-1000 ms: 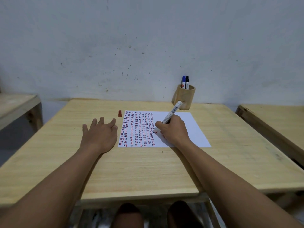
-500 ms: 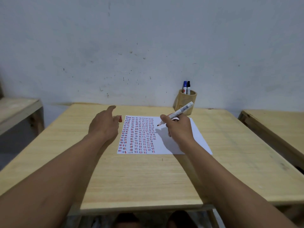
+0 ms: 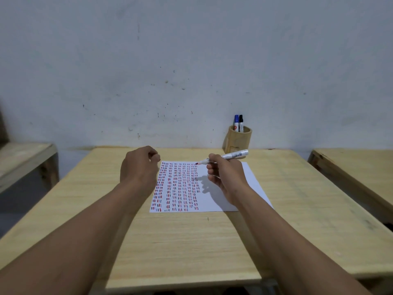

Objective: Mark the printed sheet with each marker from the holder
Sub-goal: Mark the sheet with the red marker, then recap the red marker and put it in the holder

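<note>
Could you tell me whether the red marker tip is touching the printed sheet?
Apart: head view shows the red marker tip lifted, its shadow separate on the printed sheet.

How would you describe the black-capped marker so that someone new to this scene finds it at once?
Look at the far edge of the wooden table, where a wooden holder stands near the wall. Two markers stand upright inside; the black-capped marker is the right one, beside the blue-capped marker.

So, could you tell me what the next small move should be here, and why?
Probably bring the two hands together to cap the red-tipped marker: the right hand holds it above the printed sheet, bare tip pointing at the left hand, whose fingers are pinched shut, though any cap there is hidden.
</note>
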The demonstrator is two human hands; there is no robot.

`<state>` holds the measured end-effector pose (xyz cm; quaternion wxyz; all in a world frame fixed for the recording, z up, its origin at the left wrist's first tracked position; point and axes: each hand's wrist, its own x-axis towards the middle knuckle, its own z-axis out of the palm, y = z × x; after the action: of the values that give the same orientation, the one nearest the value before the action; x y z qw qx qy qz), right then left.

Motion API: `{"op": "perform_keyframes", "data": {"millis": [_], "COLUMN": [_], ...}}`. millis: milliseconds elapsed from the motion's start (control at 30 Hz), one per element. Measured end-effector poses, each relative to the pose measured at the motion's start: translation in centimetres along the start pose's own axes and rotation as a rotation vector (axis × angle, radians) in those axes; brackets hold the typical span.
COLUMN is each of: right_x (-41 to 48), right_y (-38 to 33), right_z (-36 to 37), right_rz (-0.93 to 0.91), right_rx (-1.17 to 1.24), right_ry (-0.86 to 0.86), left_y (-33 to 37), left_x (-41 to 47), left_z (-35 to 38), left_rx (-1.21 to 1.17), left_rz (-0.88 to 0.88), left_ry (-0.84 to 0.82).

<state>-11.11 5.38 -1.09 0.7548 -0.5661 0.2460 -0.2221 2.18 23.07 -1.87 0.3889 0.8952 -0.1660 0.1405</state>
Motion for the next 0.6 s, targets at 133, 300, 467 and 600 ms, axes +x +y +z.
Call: {"op": "perform_keyframes", "data": {"millis": [133,300,467,600], "right_x": [-0.8,-1.9,-2.9,-3.2], "right_y": [-1.3,-3.6,-5.0,-5.8], "right_z": [0.5,0.5,0.1,-0.1], "right_rz": [-0.007,-0.024,-0.081,-0.108], "right_rx": [0.053,0.158,0.142,0.160], "right_ry": [-0.036,-0.049,-0.053,-0.060], "left_y": [3.1,6.9,8.8,10.2], "left_x": [-1.3,-2.5,-2.9,-3.6], "left_z": [-0.7,-1.4,-1.8,-2.2], "left_rx": [-0.193,-0.518,-0.678,-0.725], "left_rz": [0.048,-0.052,-0.117,-0.116], "left_ry": [0.005,-0.112,-0.243,-0.276]}}
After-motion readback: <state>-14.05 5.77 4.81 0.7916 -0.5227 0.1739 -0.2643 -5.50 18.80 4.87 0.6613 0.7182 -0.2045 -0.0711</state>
